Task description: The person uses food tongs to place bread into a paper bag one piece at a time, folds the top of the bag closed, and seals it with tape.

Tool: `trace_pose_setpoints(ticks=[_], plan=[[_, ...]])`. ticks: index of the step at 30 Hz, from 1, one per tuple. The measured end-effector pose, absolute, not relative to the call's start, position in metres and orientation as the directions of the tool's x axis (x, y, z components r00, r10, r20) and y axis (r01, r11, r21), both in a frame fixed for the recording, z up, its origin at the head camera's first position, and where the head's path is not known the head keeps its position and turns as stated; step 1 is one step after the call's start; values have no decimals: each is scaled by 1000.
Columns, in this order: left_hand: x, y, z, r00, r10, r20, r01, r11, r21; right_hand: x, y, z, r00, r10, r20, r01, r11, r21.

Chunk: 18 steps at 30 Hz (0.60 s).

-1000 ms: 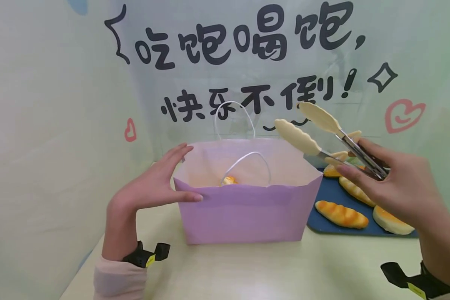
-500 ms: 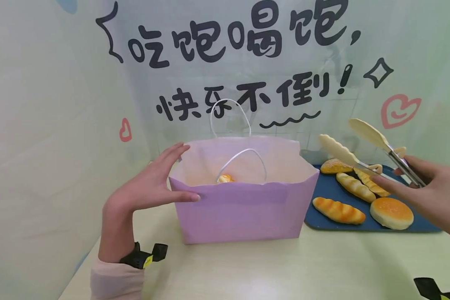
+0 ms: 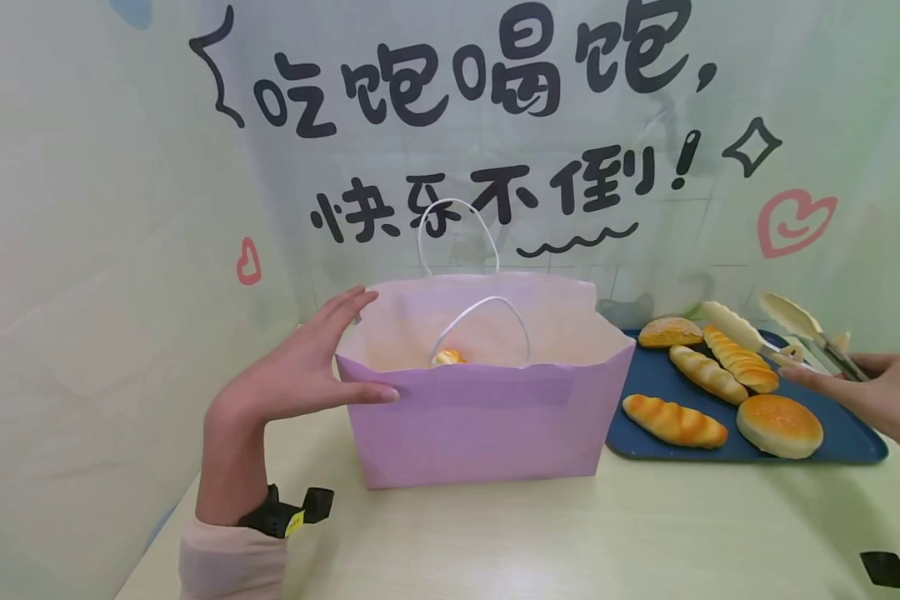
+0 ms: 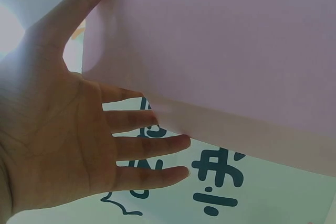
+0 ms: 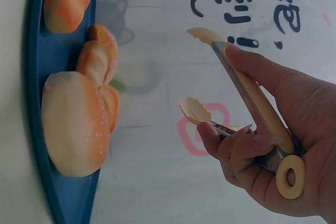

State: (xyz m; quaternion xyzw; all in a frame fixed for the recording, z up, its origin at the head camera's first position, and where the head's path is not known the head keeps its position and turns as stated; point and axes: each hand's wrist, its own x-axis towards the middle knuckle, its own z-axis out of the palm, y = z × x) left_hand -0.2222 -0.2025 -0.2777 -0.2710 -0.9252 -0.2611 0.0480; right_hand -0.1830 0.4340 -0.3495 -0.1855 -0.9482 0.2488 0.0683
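Observation:
A lilac paper bag (image 3: pixel 487 429) with white string handles stands upright, its mouth spread wide. Part of a golden-orange bread (image 3: pixel 448 357) shows inside it, the rest hidden by the front panel. My left hand (image 3: pixel 288 362) spans the bag's left corner, thumb along the front, straight fingers reaching toward the back edge; in the left wrist view its fingers (image 4: pixel 152 148) are extended. My right hand (image 3: pixel 888 396) grips metal tongs (image 5: pixel 254 98) with cream scalloped tips. Their arms are spread with nothing between them, over the right part of a blue tray (image 3: pixel 847 446).
On the tray lie a round bun (image 3: pixel 780 427), a ridged roll (image 3: pixel 675 422), a long pale roll (image 3: pixel 708 375), a twisted loaf (image 3: pixel 742 360) and a sugared bread (image 3: pixel 669 332). A printed curtain (image 3: pixel 585 208) hangs behind the table (image 3: pixel 570 542).
My right hand has carried the spread tongs right and down, from beside the bag's mouth to over the tray. My left hand stays at the bag's corner.

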Motion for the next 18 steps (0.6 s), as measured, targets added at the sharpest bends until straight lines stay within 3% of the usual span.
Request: trace_pose_setpoints(ticks=[3,9,18], plan=[[-222,-204,-277,-849,474,233,526,717,457,-195,449,-358,-921,387,-44,366,820,-440],[-222,-206,-278,-851,470,234,523,721,456,-216,473,-375,-949,307,-65,309,880,-360],[-224,-204,-282,-849,475,230,525,717,459,-219,482,-392,-945,269,-183,314,904,-290]])
